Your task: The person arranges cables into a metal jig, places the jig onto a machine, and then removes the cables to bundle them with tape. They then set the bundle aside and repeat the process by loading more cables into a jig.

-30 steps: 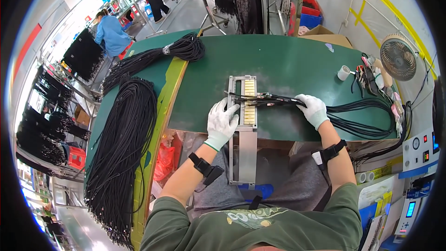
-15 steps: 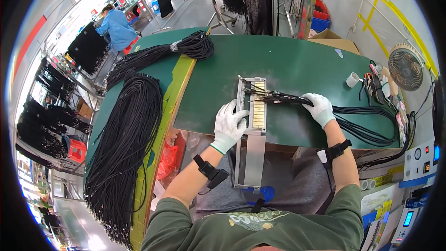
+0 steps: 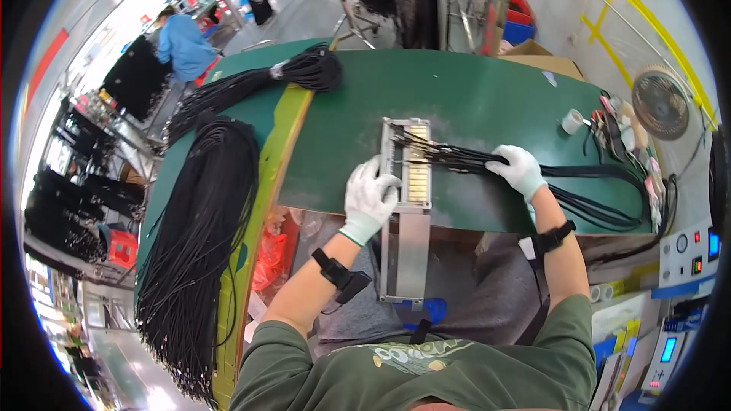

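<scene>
Okay, so our white-gloved right grip (image 3: 519,170) is curled round a bundle of thin black cables (image 3: 466,157), fingers and thumb together with no gap we can see. Our white-gloved left grip (image 3: 369,190) is half curled at the near-left side of a silver metal frame (image 3: 387,144); whether it's pinching anything, we honestly can't tell.

The cables' loose ends fan out left of the right grip, lying over the frame and its row of pale gold blocks (image 3: 418,183), just beyond the left grip. On the other side of the right grip the rest bends into a loop on the dark green surface (image 3: 358,99).

What we'd worry about: a tug from the right grip, or drag from that loop, could pull the ends off the blocks or cross them over. The frame's lower part also sticks out past the near edge, so a bump from the left grip might skew it.

Hard to make out: the left fingertips against the frame, how many cables sit inside the right palm, and whether each end is seated or just resting. The ends are too small and tangled for us to count.
</scene>
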`<action>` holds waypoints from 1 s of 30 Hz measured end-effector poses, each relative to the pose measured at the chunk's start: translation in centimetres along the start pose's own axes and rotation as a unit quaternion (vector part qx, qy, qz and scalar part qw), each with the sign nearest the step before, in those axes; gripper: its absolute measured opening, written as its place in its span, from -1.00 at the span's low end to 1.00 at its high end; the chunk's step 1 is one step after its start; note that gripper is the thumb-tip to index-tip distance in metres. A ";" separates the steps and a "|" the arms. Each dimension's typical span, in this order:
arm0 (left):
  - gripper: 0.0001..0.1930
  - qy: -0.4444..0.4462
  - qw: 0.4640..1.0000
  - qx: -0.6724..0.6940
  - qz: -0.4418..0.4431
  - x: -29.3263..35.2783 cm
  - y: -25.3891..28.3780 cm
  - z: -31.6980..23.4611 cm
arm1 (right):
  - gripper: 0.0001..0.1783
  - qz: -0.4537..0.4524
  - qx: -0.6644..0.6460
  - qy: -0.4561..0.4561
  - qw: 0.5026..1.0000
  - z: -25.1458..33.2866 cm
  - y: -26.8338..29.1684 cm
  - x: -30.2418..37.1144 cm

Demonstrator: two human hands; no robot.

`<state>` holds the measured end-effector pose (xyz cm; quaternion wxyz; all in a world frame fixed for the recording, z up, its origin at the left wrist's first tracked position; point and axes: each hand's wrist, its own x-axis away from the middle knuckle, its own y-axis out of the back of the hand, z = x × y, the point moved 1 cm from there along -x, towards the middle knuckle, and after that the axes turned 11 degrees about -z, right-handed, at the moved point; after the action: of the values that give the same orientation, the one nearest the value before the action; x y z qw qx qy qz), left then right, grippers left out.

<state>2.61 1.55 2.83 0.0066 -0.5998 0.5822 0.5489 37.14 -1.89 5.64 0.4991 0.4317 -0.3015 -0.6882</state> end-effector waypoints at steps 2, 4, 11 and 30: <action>-0.85 -0.003 1.000 0.008 0.000 0.1 0.0 0.3 | -0.56 0.042 -0.090 -0.018 0.995 0.1 0.1 -0.6; -0.86 -0.008 1.000 0.000 -0.017 0.1 0.1 0.6 | -0.57 0.019 -0.135 -0.050 0.989 -0.9 0.0 -2.2; -0.87 -0.008 1.000 -0.011 -0.018 0.2 0.0 0.4 | -0.55 -0.168 0.031 0.136 0.976 2.2 -0.6 -3.0; -0.79 0.013 1.000 0.010 -0.002 -0.2 -0.5 -0.5 | -0.76 -0.051 -0.008 0.179 0.983 5.9 -4.3 -1.6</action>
<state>3.31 1.48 2.86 0.0062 -0.6079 0.5861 0.5357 30.27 0.91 5.10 0.5127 0.5582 -0.1792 -0.6272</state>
